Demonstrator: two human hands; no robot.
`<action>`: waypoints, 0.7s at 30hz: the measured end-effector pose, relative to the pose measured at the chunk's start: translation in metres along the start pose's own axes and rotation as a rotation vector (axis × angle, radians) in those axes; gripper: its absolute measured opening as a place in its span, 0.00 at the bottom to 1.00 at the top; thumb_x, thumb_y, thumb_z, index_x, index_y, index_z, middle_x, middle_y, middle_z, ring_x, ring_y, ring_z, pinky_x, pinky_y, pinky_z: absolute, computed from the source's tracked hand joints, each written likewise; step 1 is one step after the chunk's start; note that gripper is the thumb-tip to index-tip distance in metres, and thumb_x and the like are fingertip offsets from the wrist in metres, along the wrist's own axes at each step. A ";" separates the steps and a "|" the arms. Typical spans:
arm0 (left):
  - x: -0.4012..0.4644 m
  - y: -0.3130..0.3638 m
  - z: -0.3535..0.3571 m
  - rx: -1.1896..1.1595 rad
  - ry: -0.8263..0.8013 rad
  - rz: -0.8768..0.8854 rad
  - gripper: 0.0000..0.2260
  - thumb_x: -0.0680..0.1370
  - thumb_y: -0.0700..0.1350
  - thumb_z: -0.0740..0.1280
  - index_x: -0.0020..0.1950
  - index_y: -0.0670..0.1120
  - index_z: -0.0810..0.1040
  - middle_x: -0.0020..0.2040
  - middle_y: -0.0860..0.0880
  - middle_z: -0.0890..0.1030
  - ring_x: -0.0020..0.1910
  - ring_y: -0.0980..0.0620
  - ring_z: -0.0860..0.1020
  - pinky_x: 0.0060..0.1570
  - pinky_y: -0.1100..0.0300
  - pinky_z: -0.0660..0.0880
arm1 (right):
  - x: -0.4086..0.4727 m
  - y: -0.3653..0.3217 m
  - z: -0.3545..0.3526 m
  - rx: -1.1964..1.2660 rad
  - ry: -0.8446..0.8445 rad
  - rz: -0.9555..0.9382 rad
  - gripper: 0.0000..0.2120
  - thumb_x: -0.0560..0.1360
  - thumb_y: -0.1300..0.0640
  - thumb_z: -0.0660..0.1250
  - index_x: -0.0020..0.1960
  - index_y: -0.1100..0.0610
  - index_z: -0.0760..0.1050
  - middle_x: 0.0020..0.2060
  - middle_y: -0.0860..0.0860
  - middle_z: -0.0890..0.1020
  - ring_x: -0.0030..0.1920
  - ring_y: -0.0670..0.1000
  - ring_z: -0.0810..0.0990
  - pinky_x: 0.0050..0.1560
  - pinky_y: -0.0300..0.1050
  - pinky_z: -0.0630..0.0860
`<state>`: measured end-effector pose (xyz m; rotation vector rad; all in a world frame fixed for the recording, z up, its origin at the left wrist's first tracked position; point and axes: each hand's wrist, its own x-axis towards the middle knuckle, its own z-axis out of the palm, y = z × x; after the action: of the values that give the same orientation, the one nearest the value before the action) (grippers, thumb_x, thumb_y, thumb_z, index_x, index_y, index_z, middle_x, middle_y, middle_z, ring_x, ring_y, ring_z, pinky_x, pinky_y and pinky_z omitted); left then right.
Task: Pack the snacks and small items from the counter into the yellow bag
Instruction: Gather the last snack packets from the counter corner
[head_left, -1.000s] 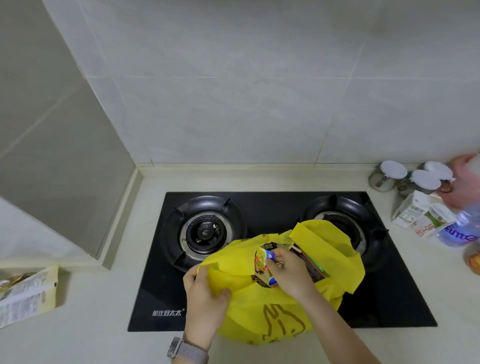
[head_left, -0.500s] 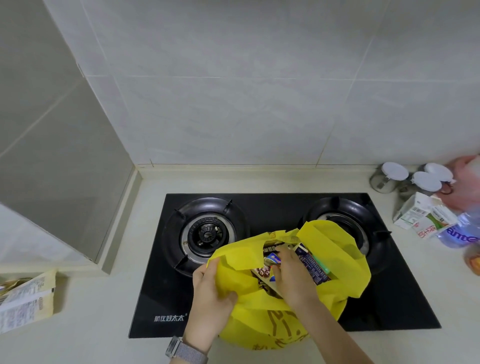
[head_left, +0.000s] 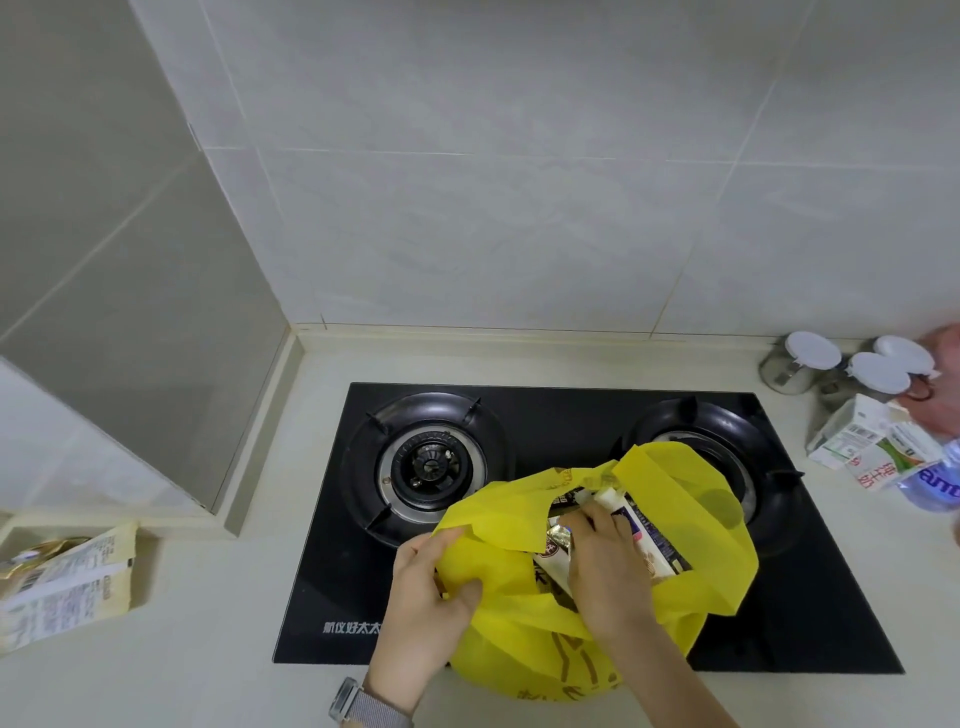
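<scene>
The yellow bag sits on the black stove, and I see several snack packets already inside. My left hand pinches its rim open; my right hand is curled on the packets in its mouth. A beige packet on the left and 1 carton on the right are still outside, so I judge packing unfinished.

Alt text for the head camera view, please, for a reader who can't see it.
A person's left hand grips the rim of a yellow bag sitting on a black gas stove, while the right hand reaches in among snack packets. A carton and jars stand at right.
</scene>
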<state>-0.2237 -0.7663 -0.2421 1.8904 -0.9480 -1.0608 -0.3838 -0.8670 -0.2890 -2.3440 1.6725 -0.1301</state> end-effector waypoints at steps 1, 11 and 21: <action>-0.001 -0.001 -0.001 -0.009 0.014 0.010 0.20 0.73 0.37 0.68 0.60 0.57 0.72 0.58 0.53 0.67 0.52 0.60 0.71 0.48 0.72 0.69 | -0.001 -0.001 -0.003 0.031 0.019 -0.009 0.21 0.76 0.61 0.65 0.67 0.49 0.70 0.69 0.49 0.68 0.66 0.53 0.67 0.65 0.46 0.70; -0.014 -0.006 -0.025 -0.124 0.237 -0.034 0.14 0.75 0.36 0.66 0.51 0.56 0.79 0.54 0.48 0.78 0.47 0.54 0.80 0.42 0.68 0.74 | 0.002 -0.019 -0.058 0.254 0.099 -0.223 0.10 0.77 0.57 0.62 0.57 0.51 0.73 0.54 0.45 0.76 0.57 0.46 0.72 0.53 0.36 0.70; -0.075 -0.034 -0.069 0.147 0.577 -0.113 0.14 0.75 0.40 0.66 0.59 0.50 0.76 0.56 0.50 0.73 0.42 0.61 0.78 0.44 0.69 0.72 | 0.007 -0.066 -0.065 0.239 -0.031 -0.549 0.13 0.75 0.54 0.63 0.59 0.49 0.73 0.53 0.45 0.79 0.55 0.50 0.73 0.54 0.43 0.73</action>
<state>-0.1828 -0.6696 -0.2209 2.2162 -0.5982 -0.4583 -0.3351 -0.8640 -0.2100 -2.5273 0.8995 -0.3688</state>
